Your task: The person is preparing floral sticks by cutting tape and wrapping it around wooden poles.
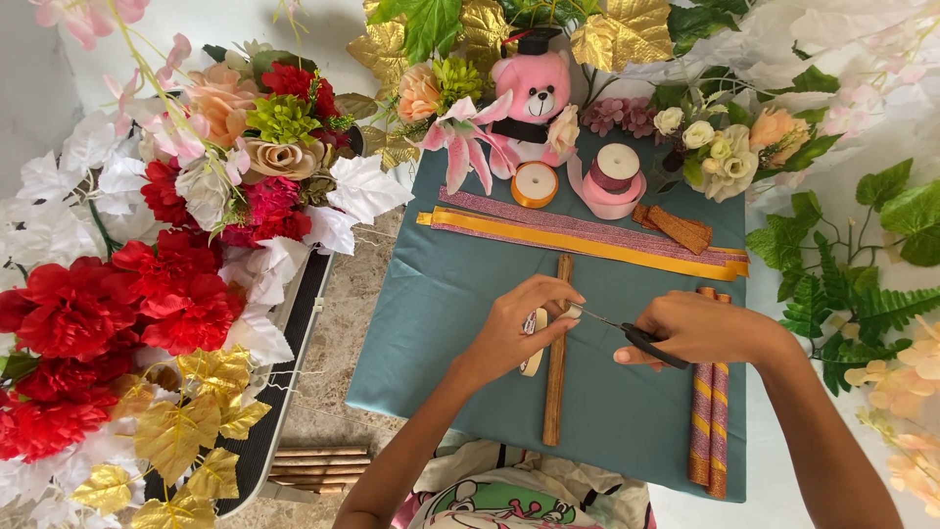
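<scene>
Surface: teal cloth (450, 323) over the tabletop, artificial flowers (147, 294) around.
Left hand (514, 328): grip closed on a wooden stick (556, 372) mid-cloth.
Right hand (700, 328): grip closed around scissors (627, 333), blades at the stick.
Advice: probably steady the stick, snip close.

A pink plush bear in a small black cap (537, 93) sits well beyond the hands, at the far edge of the teal cloth (450, 323). Just before it lie an orange ribbon spool (535, 184) and a pink ribbon spool (615, 179). Between these and the hands stretch flat gold and glittery pink ribbon strips (578, 235). Far off to the left, red and white artificial flowers with gold leaves (147, 294) crowd the floor; to the right spread green fern leaves (832, 294).
</scene>
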